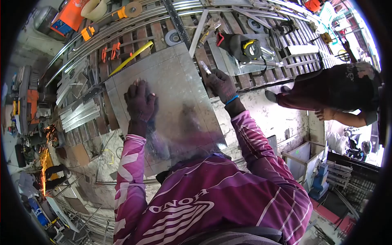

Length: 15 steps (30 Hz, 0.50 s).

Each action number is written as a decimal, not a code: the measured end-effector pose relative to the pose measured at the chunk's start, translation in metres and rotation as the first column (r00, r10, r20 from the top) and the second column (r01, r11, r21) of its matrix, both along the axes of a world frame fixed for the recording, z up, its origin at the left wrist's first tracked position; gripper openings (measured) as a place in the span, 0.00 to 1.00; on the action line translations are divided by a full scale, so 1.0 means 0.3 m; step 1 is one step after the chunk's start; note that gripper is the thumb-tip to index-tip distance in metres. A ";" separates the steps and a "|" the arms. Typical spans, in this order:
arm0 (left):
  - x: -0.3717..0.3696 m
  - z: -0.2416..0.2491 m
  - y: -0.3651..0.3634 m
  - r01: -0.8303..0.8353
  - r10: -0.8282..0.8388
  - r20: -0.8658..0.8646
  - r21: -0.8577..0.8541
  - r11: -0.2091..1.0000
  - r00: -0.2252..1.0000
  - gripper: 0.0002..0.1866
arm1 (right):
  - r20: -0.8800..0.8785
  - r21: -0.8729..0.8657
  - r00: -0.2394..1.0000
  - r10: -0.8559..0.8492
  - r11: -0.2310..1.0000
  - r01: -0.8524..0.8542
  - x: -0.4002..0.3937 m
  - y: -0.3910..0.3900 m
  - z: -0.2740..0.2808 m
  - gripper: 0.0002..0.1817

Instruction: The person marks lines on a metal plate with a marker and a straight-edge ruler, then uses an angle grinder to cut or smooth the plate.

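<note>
A square grey metal sheet (175, 98) lies in front of me, with thin lines marked across it. My left hand (141, 100), in a dark glove with bare fingertips, rests on the sheet's left part, fingers forward and thumb apart. Beyond the sheet's right edge, my right hand (222, 85), also gloved, is closed around a pale, silvery marker-like stick (205, 67) that points forward. Near the sheet's far left corner are a yellow ruler-like strip (131, 58) and a dark steel square (94, 93). Another dark, marked ruler (177, 24) touches the far edge.
Slats of the bench (155, 30) carry an angle grinder (118, 14), orange clamps (111, 52), a yellow tape measure (252, 49) and metal strips (81, 116). To the right stands another person (339, 87). Sparks (44, 167) fly at the lower left.
</note>
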<state>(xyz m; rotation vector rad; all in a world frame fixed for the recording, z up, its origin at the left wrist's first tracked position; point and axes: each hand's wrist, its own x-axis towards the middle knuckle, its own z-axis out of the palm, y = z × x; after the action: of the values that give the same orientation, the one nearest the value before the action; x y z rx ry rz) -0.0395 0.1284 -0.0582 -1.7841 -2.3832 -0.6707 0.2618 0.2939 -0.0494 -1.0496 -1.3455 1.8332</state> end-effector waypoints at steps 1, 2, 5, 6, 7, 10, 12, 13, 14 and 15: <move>0.004 -0.027 -0.009 0.003 -0.003 -0.002 0.002 1.000 1.000 0.32 | -0.002 0.002 1.000 -0.003 1.000 0.003 -0.003 -0.009 0.002 0.13; 0.011 -0.044 -0.013 -0.045 0.038 -0.101 -0.061 0.997 0.994 0.33 | 0.049 0.037 0.999 -0.015 0.999 0.013 -0.005 -0.015 0.003 0.14; 0.018 -0.063 -0.008 -0.108 0.088 -0.163 -0.119 0.987 0.983 0.35 | 0.137 0.108 0.989 -0.058 0.993 0.043 -0.005 -0.009 -0.016 0.13; 0.017 -0.061 0.000 -0.122 0.106 -0.130 -0.118 0.985 0.986 0.36 | 0.305 0.467 0.935 -0.180 0.884 0.018 0.000 -0.004 -0.021 0.12; 0.015 -0.062 0.001 -0.117 0.101 -0.135 -0.112 0.987 0.986 0.36 | 0.399 0.748 0.846 -0.354 0.659 -0.077 0.002 -0.001 -0.018 0.12; 0.015 -0.058 0.004 -0.107 0.089 -0.152 -0.115 0.988 0.984 0.35 | 0.429 0.781 0.830 -0.357 0.608 -0.143 0.019 0.027 -0.003 0.13; 0.015 -0.059 0.001 -0.114 0.092 -0.159 -0.130 0.985 0.983 0.35 | 0.470 0.818 0.800 -0.373 0.524 -0.236 0.033 0.043 -0.015 0.14; 0.012 -0.059 0.007 -0.093 0.072 -0.167 -0.118 0.989 0.983 0.35 | 0.404 0.868 0.818 -0.409 0.454 -0.202 0.028 0.035 -0.020 0.10; 0.007 -0.059 0.008 -0.095 0.075 -0.138 -0.140 0.986 0.988 0.35 | 0.412 0.872 0.808 -0.421 0.438 -0.217 0.022 0.032 -0.025 0.10; 0.006 -0.061 0.006 -0.099 0.082 -0.109 -0.164 0.981 0.991 0.35 | 0.421 0.876 0.799 -0.431 0.422 -0.234 0.019 0.031 -0.029 0.09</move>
<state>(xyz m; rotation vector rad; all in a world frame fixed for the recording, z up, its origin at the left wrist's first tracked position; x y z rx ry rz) -0.0375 0.1302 -0.0764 -1.7113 -2.5000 -0.3670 0.2674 0.3033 -0.0581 -1.0215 -2.1923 0.3349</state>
